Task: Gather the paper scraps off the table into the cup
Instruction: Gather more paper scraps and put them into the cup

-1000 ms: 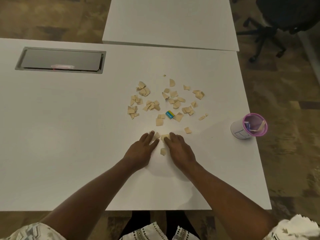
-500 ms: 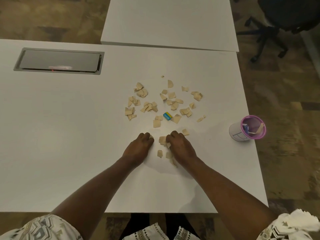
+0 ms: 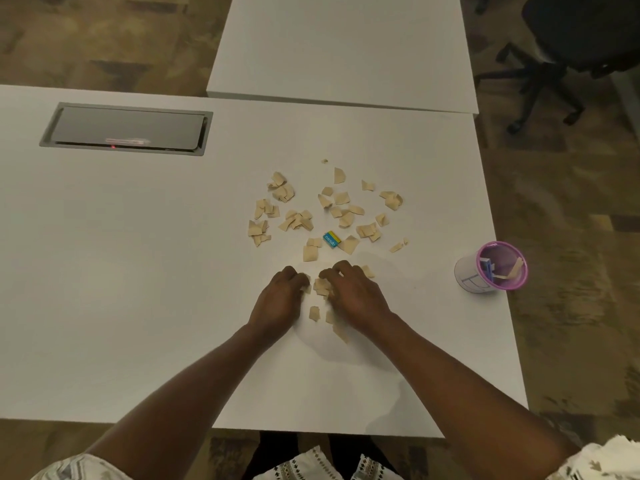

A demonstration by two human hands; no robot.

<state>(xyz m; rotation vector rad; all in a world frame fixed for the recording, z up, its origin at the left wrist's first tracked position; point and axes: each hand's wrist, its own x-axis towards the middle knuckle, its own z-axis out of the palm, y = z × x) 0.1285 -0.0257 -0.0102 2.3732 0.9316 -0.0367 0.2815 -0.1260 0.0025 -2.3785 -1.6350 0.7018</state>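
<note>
Several tan paper scraps lie scattered across the middle of the white table, with one small blue scrap among them. My left hand and my right hand rest side by side just below the pile, fingers curled inward. A small cluster of scraps is pinched between the fingertips of both hands. A few loose scraps lie beneath and between my wrists. The white cup with a purple rim stands to the right, near the table's right edge, with some scraps inside.
A grey cable hatch is set into the table at the far left. A second white table abuts the far side. A black office chair stands on the floor at the upper right.
My fingers went from stretched flat to curled. Both hands dragged a few scraps toward me, and more scraps now lie between the hands and under my right wrist.
</note>
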